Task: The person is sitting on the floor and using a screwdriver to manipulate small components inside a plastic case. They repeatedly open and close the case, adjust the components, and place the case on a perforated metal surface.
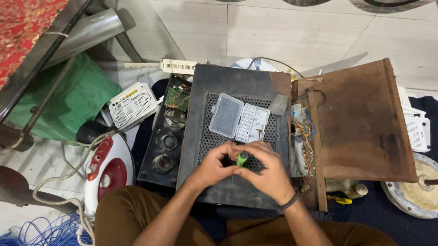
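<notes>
My left hand [215,166] and my right hand [266,172] meet over a black metal equipment case [216,82] with a perforated top. Both hands close around a small screwdriver with a green handle [241,159], held upright between the fingers. Just beyond the hands, an open clear plastic bit case [239,118] lies on the perforated grille. My right wrist wears a dark band.
A brown wooden panel [361,121] with exposed wiring [302,130] lies right of the case. A black speaker front panel [170,130], a white router [133,105] and a red-and-white iron [108,169] sit left. A round metal plate [425,189] is far right; blue cable [45,231] coils lower left.
</notes>
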